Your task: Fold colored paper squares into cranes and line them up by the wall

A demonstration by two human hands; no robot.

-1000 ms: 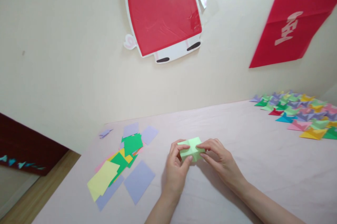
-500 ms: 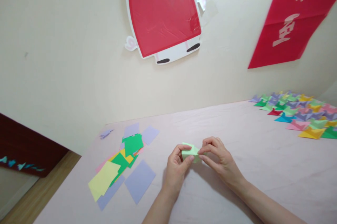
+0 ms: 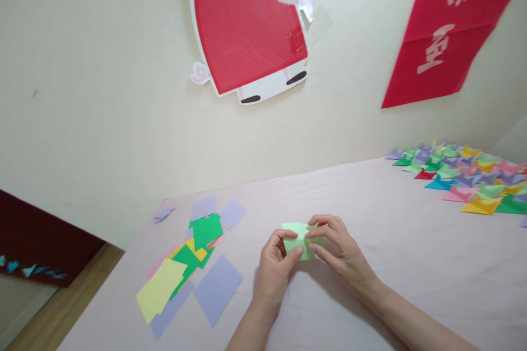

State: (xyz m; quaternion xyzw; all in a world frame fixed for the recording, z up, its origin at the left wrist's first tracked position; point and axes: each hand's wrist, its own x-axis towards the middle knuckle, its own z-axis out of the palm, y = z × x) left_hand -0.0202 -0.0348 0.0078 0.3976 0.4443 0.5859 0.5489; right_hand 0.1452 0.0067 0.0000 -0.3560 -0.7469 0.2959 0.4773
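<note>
A small folded piece of light green paper [image 3: 300, 237] is held just above the pale pink table [image 3: 411, 263], in front of me. My left hand [image 3: 275, 271] pinches its left side with thumb and fingers. My right hand [image 3: 337, 252] pinches its right side and top edge, fingers curled over it. Part of the paper is hidden behind the fingers.
Loose square sheets [image 3: 193, 257] in yellow, green and lilac lie scattered to the left. Several folded paper shapes [image 3: 465, 180] in many colours cover the far right. A small lilac folded piece [image 3: 163, 213] lies near the wall. The table's left edge drops to a wooden floor [image 3: 61, 307].
The green paper has been folded smaller between both hands, and the fingers have shifted on it. The camera has swung slightly, so the scene sits a little lower and to the left.
</note>
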